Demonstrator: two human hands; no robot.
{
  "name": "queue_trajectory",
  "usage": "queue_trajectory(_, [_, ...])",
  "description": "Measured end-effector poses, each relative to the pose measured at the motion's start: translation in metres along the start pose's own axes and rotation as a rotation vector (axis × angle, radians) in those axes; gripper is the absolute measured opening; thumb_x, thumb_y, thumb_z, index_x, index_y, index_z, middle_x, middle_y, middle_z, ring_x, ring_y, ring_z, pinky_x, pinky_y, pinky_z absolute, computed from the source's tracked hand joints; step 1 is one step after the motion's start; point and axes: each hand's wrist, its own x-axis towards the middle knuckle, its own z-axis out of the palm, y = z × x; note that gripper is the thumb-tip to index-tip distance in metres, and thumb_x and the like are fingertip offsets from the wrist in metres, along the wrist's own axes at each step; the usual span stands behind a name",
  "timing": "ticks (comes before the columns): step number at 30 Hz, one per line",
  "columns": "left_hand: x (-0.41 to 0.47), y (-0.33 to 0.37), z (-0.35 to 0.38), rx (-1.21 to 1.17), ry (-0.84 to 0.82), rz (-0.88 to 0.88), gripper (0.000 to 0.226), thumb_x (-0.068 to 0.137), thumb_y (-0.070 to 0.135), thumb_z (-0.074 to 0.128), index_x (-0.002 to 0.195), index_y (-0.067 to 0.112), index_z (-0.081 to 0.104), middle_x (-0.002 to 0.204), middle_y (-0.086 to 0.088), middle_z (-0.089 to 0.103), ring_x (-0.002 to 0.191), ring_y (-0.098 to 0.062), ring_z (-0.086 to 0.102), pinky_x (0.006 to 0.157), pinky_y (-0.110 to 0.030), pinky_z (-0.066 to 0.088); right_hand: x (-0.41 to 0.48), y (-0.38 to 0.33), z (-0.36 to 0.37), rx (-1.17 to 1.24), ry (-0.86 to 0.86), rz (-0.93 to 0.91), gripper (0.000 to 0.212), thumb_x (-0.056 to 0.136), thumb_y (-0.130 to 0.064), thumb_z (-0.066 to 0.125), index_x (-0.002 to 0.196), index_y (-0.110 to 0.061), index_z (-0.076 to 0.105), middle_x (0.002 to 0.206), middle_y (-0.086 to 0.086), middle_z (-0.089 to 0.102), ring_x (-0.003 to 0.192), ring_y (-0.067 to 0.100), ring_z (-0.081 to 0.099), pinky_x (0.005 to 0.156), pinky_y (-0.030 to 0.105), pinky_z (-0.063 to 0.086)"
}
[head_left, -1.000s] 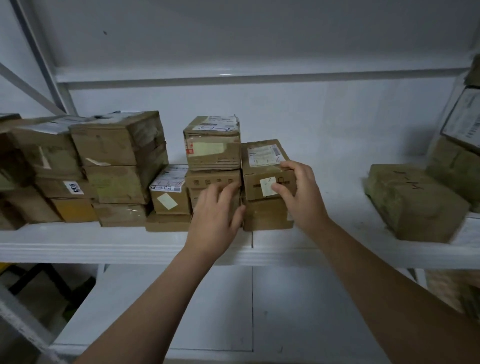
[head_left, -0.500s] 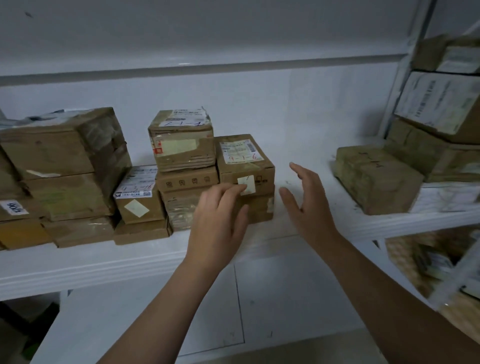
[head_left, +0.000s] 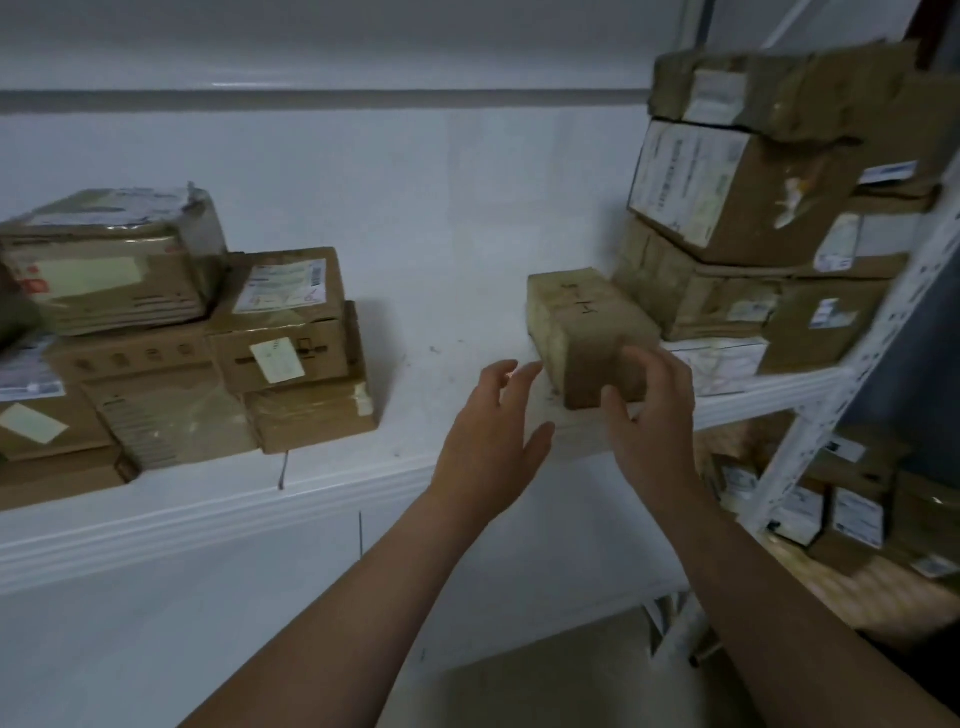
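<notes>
Far left on the white shelf (head_left: 208, 499): a pile of cardboard parcels, with a taped box (head_left: 109, 260) on top and a labelled box (head_left: 283, 291) just right of it, leaning on the ones underneath. A bare patch of shelf lies between that pile and the hands. The left hand (head_left: 488, 441) is up over the shelf edge, back to camera, its fingers (head_left: 511, 374) apart and loosely bent, holding nothing. The tips are just beside the near-left corner of the small brown box (head_left: 587, 332); cannot tell if they touch. That box lies flat on the shelf, long side running away from the camera, with pen marks on top, its far right side close to the stack of cartons (head_left: 727, 197). The right hand (head_left: 654, 415) grips its near end, thumb on the front face and fingers (head_left: 641, 364) curled over the top right edge, clamped on the box; some motion blur here. The stack of cartons is piled high, the top ones crushed and tilted. A white upright (head_left: 831, 395) slants past it, with lower boxes (head_left: 852, 514) on the shelf below, far right.
</notes>
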Motion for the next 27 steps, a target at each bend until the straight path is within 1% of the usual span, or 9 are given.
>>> queue_trajectory(6, [0.077,0.027,0.048,0.230,-0.080,0.033,0.081,0.082,0.035,0.072,0.149,0.019,0.029,0.157,-0.018,0.018,0.137,-0.040,0.031,0.106,-0.051,0.037,0.034,0.021,-0.030,0.007,-0.096,-0.030,0.050,0.090,-0.016,0.057,0.138,-0.007,0.045,0.142,0.015,0.043,0.132,0.029,0.039,0.110,0.044,0.033])
queue_trajectory(7, [0.085,0.027,0.052,0.264,-0.125,-0.002,0.078,0.086,0.034,0.067,0.150,0.023,0.025,0.159,-0.014,0.012,0.139,-0.039,0.028,0.108,-0.051,0.035,0.039,0.022,-0.032,0.022,-0.127,-0.030,0.052,0.090,-0.015,0.057,0.140,-0.008,0.043,0.142,0.014,0.044,0.132,0.028,0.040,0.109,0.041,0.034])
queue_trajectory(10, [0.091,0.024,0.057,0.129,-0.196,-0.129,0.062,0.093,0.026,0.057,0.148,0.024,0.027,0.159,-0.007,0.011,0.130,-0.033,0.042,0.098,-0.043,0.044,0.047,0.025,-0.036,0.102,-0.272,0.029,0.060,0.090,-0.008,0.056,0.145,-0.014,0.034,0.141,0.006,0.047,0.127,0.019,0.045,0.095,0.022,0.036])
queue_trajectory(12, [0.086,0.027,0.056,0.041,-0.123,-0.172,0.055,0.095,0.031,0.055,0.144,0.020,0.034,0.157,-0.005,0.017,0.128,-0.029,0.045,0.095,-0.038,0.044,0.045,0.027,-0.033,0.170,-0.329,0.046,0.062,0.089,-0.009,0.054,0.146,-0.015,0.031,0.138,0.007,0.050,0.121,0.017,0.049,0.089,0.021,0.040])
queue_trajectory(15, [0.071,0.033,0.050,-0.048,-0.016,-0.231,0.057,0.092,0.045,0.055,0.139,0.017,0.038,0.149,-0.004,0.029,0.120,-0.026,0.050,0.094,-0.036,0.046,0.038,0.028,-0.024,0.351,-0.292,0.061,0.057,0.083,-0.027,0.051,0.138,-0.016,0.040,0.131,0.007,0.050,0.119,0.016,0.050,0.096,0.028,0.045])
queue_trajectory(18, [0.057,0.039,0.040,-0.155,0.106,-0.358,0.072,0.079,0.064,0.058,0.130,0.017,0.040,0.134,-0.003,0.039,0.114,-0.019,0.050,0.094,-0.035,0.048,0.029,0.019,-0.021,0.569,-0.291,0.098,0.040,0.087,-0.035,0.047,0.126,-0.030,0.046,0.122,0.002,0.051,0.113,0.007,0.051,0.091,0.016,0.041])
queue_trajectory(23, [0.045,0.029,0.022,-0.340,0.299,-0.599,0.062,0.063,0.067,0.070,0.096,0.025,0.040,0.106,-0.003,0.046,0.092,-0.020,0.049,0.080,-0.032,0.045,0.024,0.002,-0.017,0.889,-0.335,0.164,0.033,0.082,-0.017,0.057,0.115,-0.022,0.056,0.117,-0.006,0.054,0.113,0.005,0.056,0.088,0.018,0.048])
queue_trajectory(25, [0.040,0.021,0.016,-0.485,0.381,-0.645,0.054,0.059,0.066,0.067,0.086,0.029,0.039,0.099,-0.005,0.049,0.087,-0.021,0.052,0.074,-0.034,0.046,0.026,-0.002,-0.013,0.889,-0.328,0.155,0.032,0.089,-0.002,0.058,0.120,-0.010,0.054,0.114,-0.008,0.055,0.105,-0.005,0.058,0.082,0.014,0.048])
queue_trajectory(27, [0.035,0.020,0.009,-0.633,0.461,-0.637,0.041,0.067,0.053,0.067,0.085,0.027,0.041,0.092,-0.001,0.049,0.081,-0.013,0.052,0.072,-0.028,0.044,0.026,0.000,-0.006,0.842,-0.283,0.168,0.032,0.094,-0.003,0.055,0.124,-0.015,0.051,0.122,-0.002,0.056,0.109,0.001,0.058,0.083,0.017,0.048])
